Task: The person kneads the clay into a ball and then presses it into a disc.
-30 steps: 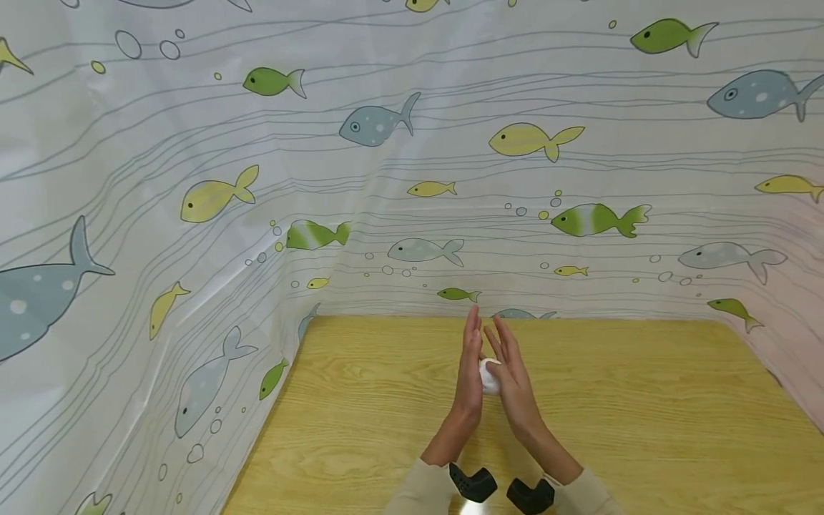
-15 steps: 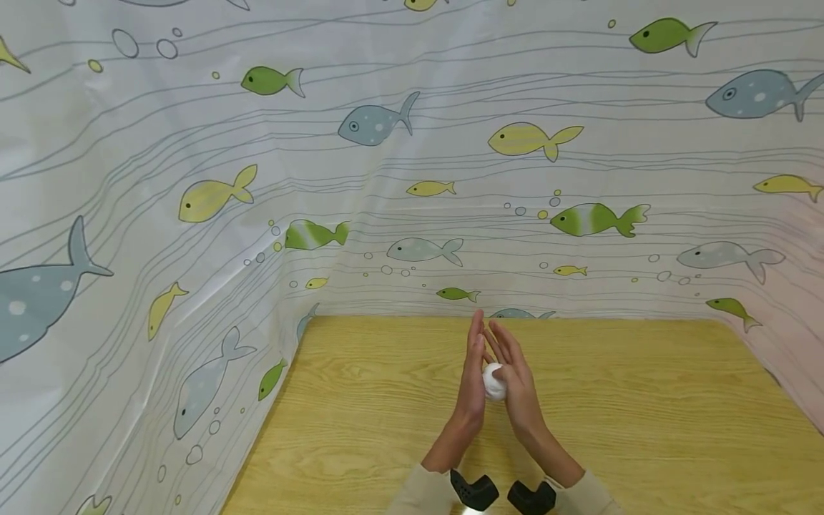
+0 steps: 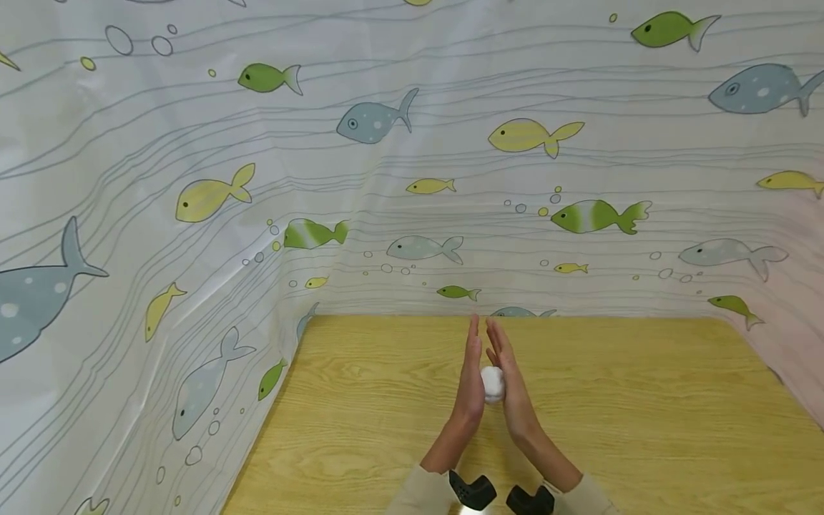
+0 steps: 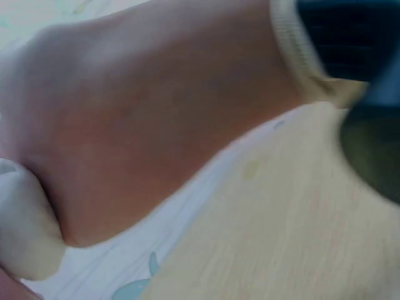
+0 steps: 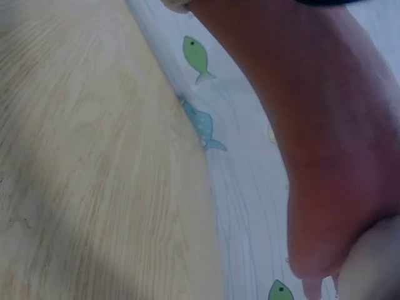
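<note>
A white, clay-like ball (image 3: 493, 385) sits between the two palms, its near side showing in the head view. My left hand (image 3: 471, 379) is upright with straight fingers, its palm against the ball's left side. On the other side, my right hand (image 3: 517, 390) presses its palm to the ball, fingers also straight and pointing away. The fingertips of both hands lean close together at the top. In the left wrist view the white ball (image 4: 25, 225) shows beside the heel of the palm; part of the ball (image 5: 375, 265) also appears at the right wrist view's lower corner.
Beneath the hands lies a wood-grain table (image 3: 360, 415). A white sheet printed with fish (image 3: 399, 214) hangs behind it and along both sides. Each wrist carries a black device, the left one (image 3: 473, 490) and the right one (image 3: 531, 499) close to each other.
My right thumb, earlier lying over the ball, has moved out of sight behind it. More of the ball shows now, and both hands have shifted slightly against each other.
</note>
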Available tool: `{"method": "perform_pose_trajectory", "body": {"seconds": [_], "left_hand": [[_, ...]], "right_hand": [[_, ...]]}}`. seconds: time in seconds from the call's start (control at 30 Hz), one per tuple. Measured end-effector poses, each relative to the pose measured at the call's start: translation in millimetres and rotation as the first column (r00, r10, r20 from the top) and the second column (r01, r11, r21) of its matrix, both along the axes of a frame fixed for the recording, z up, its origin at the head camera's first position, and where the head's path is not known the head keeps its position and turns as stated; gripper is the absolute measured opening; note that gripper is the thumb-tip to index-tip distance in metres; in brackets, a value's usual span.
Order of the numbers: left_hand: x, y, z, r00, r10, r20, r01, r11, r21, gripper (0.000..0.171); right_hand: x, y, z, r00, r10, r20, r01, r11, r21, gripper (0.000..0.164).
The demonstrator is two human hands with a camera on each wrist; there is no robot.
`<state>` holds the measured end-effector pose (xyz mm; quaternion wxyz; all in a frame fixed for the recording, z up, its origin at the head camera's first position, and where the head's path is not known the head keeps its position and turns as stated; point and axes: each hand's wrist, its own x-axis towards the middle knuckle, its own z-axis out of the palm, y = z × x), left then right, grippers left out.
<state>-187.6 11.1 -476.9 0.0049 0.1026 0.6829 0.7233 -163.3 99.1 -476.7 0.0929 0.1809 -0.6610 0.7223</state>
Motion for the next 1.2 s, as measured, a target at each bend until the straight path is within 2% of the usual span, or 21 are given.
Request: {"method": "perform_pose_trajectory", "body": {"seconds": [0.13,0.33,0.5,0.67,0.9,1.07,1.2], "left_hand": [[4.2,6,-2.2,0.999,-0.038,0.01,0.038,0.999,-0.009,0.058],[9.3,10,-3.6,0.997,-0.07,-0.026,0.07,0.997,-0.014,0.059],[11.8,12,-2.3,0.994,-0.099,-0.052,0.098,0.995,-0.029,0.059],[13.8,10,-0.7,0.995,-0.083,-0.054,0.082,0.996,-0.021,0.059],[10.0,4,2.7,0.996,-0.064,-0.06,0.067,0.996,0.052,0.06],[6.1,1,6.0,0.997,0.008,-0.073,-0.002,0.996,0.085,0.06],[4.0,-3,7.0,0.997,0.052,-0.052,-0.047,0.996,0.082,0.06]], "right_hand": [[-3.0,3,1.2,0.999,-0.048,-0.001,0.048,0.999,0.015,0.053],[-5.4,7,-0.2,0.995,-0.092,0.045,0.092,0.996,0.0,0.054],[-9.1,8,-4.5,0.992,-0.113,0.047,0.114,0.993,-0.018,0.056],[-14.6,8,-9.7,0.991,-0.103,0.088,0.104,0.995,-0.005,0.059],[-17.2,2,-13.3,0.985,-0.091,0.144,0.088,0.996,0.029,0.059],[-13.0,-4,-14.2,0.992,-0.076,0.099,0.073,0.997,0.041,0.057],[-7.1,-8,-16.6,0.999,-0.05,-0.002,0.05,0.996,0.069,0.056]]}}
